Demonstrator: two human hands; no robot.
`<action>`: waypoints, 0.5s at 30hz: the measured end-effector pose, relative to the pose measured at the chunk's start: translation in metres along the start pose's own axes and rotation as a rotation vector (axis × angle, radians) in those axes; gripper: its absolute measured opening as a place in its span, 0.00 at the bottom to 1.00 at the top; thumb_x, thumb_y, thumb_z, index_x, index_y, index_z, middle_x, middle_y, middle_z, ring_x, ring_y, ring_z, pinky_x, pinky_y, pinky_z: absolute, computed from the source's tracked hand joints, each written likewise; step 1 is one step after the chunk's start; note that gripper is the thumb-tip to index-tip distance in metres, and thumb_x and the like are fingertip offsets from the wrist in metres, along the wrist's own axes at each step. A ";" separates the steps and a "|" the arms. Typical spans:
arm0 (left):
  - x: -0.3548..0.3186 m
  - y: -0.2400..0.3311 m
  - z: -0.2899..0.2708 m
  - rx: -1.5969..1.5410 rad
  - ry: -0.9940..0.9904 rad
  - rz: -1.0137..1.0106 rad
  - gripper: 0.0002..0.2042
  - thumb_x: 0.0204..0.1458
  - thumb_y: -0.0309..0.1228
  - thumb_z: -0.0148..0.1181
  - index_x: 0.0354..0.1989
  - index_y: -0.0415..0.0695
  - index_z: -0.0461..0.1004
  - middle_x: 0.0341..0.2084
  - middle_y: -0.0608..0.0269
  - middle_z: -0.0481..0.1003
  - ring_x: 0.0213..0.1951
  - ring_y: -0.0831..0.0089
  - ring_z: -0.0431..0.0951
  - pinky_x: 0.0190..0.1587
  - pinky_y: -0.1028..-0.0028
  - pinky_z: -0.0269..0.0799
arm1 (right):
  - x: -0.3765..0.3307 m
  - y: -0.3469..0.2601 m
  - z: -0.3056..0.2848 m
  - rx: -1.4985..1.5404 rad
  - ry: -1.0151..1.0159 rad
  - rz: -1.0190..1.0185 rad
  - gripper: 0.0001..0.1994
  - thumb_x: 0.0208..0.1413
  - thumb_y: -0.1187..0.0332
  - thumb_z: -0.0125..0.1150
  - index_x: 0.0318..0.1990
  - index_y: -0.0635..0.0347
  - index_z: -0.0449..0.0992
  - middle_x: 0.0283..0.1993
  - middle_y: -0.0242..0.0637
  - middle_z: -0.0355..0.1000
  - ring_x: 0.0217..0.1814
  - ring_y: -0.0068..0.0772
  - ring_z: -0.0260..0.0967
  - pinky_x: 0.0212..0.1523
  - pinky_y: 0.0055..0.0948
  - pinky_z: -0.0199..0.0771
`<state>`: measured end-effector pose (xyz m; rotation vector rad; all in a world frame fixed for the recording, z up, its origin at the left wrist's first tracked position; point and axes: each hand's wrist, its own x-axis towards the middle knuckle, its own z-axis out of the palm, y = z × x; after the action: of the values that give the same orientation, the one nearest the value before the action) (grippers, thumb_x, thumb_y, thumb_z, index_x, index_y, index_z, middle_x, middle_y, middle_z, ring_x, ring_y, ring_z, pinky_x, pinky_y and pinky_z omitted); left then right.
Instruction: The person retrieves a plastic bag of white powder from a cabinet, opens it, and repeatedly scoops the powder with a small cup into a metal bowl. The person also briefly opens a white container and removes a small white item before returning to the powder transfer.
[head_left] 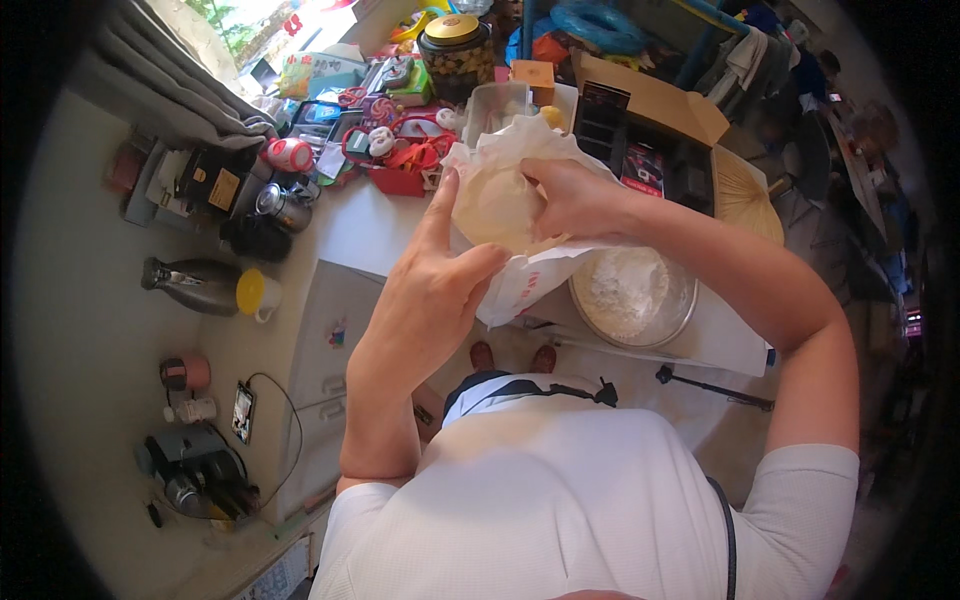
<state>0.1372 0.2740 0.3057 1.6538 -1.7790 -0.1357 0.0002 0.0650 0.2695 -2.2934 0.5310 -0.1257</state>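
A white paper bag (532,282) with red print on its side is held up in front of me, its crumpled mouth spread wide. Pale powder, seemingly flour, shows inside. My left hand (425,285) grips the bag's left side, with the index finger and thumb stretched along it. At the mouth's right edge, my right hand (578,198) has its fingers curled over the paper; their tips are partly hidden, so whether they also hold powder I cannot make out. Just below my right forearm stands a round bowl (642,344) with a heap of white flour (622,290).
Behind the bag are red trinkets (405,150), a gold-lidded jar (455,60), a clear plastic container (497,108) and an open cardboard box (690,112). A woven fan (745,195) lies at right. Along the left counter stand a dark bottle (195,283), a yellow-lidded mug (258,294) and a phone (243,412).
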 end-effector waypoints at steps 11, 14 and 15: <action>0.002 -0.001 0.000 0.001 -0.010 0.008 0.12 0.52 0.18 0.63 0.42 0.48 0.82 0.70 0.36 0.56 0.59 0.39 0.74 0.53 0.59 0.75 | 0.009 -0.009 0.010 0.277 -0.211 0.038 0.33 0.39 0.71 0.76 0.59 0.64 0.74 0.51 0.41 0.78 0.52 0.34 0.75 0.52 0.32 0.75; 0.000 -0.002 0.000 -0.010 -0.009 0.015 0.12 0.51 0.18 0.63 0.42 0.48 0.82 0.70 0.35 0.56 0.58 0.39 0.74 0.53 0.59 0.76 | 0.008 -0.009 0.011 0.272 -0.199 0.058 0.34 0.39 0.70 0.77 0.60 0.62 0.74 0.53 0.41 0.78 0.54 0.35 0.75 0.54 0.33 0.74; 0.000 -0.003 -0.001 -0.014 -0.008 0.016 0.12 0.51 0.18 0.63 0.42 0.48 0.82 0.70 0.35 0.56 0.58 0.39 0.74 0.53 0.59 0.76 | 0.007 -0.010 0.011 0.304 -0.192 0.062 0.34 0.39 0.70 0.77 0.60 0.61 0.74 0.53 0.41 0.78 0.54 0.35 0.75 0.55 0.34 0.74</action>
<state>0.1399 0.2738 0.3047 1.6304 -1.7934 -0.1477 0.0124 0.0754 0.2684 -1.9663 0.4498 0.0421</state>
